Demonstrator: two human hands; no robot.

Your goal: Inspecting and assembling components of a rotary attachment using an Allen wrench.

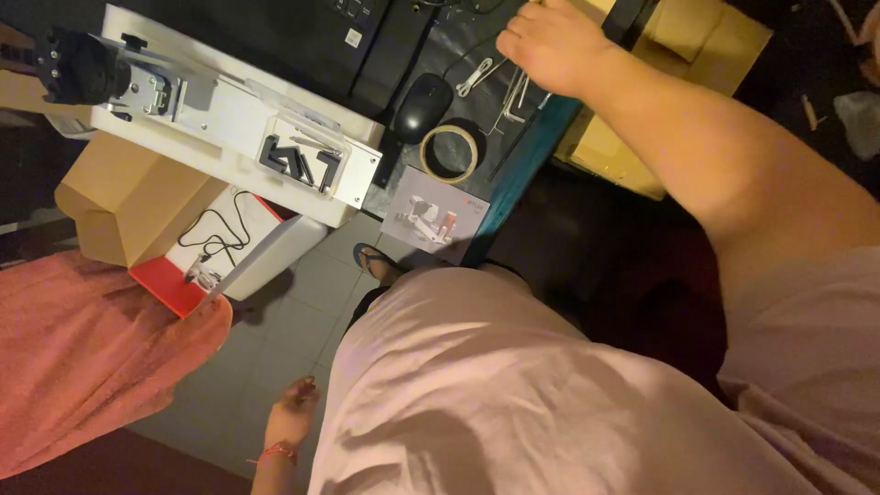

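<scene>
My right hand (550,41) reaches far out over a dark desk top (417,55), its fingers close together and partly cut off by the frame's top edge. It lies next to several thin white sticks and a white clip (500,82); whether it grips anything is not clear. A black mouse (423,105) and a roll of tape (449,151) lie just left of it. My left hand (295,408) hangs by my side above the grey tiled floor, fingers loosely curled and holding nothing, with a red string around the wrist.
A white machine with a metal frame (229,128) sits at the upper left on a cardboard box (128,197). Below it is a red-and-white box holding a black cable (220,252). A printed booklet (435,215), pink cloth (82,357) and yellow cartons (678,55) surround me.
</scene>
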